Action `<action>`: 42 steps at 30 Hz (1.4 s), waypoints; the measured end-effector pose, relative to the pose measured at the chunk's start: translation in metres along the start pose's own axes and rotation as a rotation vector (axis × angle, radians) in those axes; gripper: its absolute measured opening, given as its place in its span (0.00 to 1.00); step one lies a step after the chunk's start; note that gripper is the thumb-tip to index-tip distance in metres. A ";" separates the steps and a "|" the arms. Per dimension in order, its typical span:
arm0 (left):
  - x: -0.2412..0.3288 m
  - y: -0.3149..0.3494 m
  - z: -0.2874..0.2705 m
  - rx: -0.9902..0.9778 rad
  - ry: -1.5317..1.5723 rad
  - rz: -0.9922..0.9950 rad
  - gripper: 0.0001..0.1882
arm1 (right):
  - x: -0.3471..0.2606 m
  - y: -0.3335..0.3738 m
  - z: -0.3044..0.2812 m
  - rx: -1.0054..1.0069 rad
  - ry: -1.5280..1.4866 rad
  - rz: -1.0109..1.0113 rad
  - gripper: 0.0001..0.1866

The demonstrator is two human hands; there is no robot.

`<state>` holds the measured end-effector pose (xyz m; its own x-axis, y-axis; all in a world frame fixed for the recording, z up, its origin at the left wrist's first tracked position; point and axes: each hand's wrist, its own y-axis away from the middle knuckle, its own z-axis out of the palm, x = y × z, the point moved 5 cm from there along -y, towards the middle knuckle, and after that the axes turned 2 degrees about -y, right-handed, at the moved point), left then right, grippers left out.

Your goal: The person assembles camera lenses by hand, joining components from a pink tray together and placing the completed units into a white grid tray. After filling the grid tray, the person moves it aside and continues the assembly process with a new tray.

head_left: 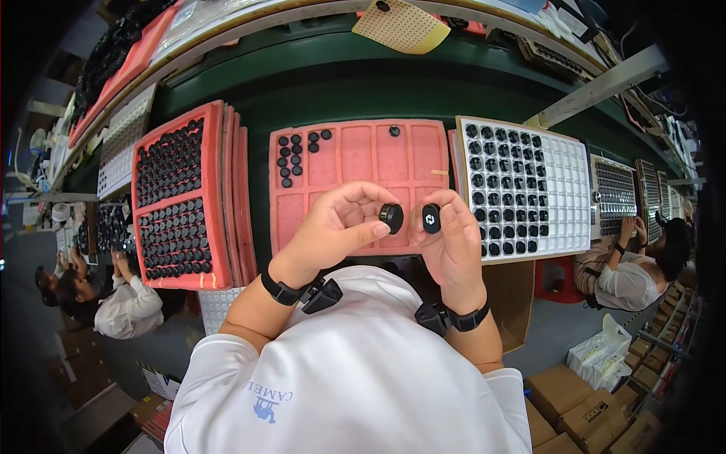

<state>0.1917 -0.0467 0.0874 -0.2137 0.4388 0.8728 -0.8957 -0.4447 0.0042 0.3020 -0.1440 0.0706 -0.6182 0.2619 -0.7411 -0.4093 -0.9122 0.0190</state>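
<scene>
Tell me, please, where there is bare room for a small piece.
Free: in the pink foam tray, the upper compartment between the clustered round black pieces and one lone black piece; also the right columns of the white plastic tray, beside its filled ones. Crowded: the stacked red foam tray at left, packed with black pieces.

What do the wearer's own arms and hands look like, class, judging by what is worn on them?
The left hand and right hand wear no gloves, and no rings show. Each wrist carries a flat black strap with an angular black device. A short white fabric sleeve covers each upper arm.
</scene>
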 end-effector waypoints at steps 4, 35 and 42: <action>0.004 0.005 0.004 0.003 -0.107 0.013 0.17 | -0.005 0.004 0.010 0.042 0.240 -0.081 0.13; 0.008 0.015 0.012 -0.093 -0.297 0.178 0.19 | 0.002 0.006 0.018 -0.167 0.647 -0.056 0.19; 0.010 0.012 0.010 -0.090 -0.242 0.174 0.18 | 0.002 0.002 0.018 -0.196 0.386 -0.022 0.22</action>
<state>0.1826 -0.0556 0.1006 -0.2772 0.1588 0.9476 -0.8872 -0.4208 -0.1890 0.2879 -0.1397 0.0815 -0.2994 0.1790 -0.9372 -0.2616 -0.9600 -0.0997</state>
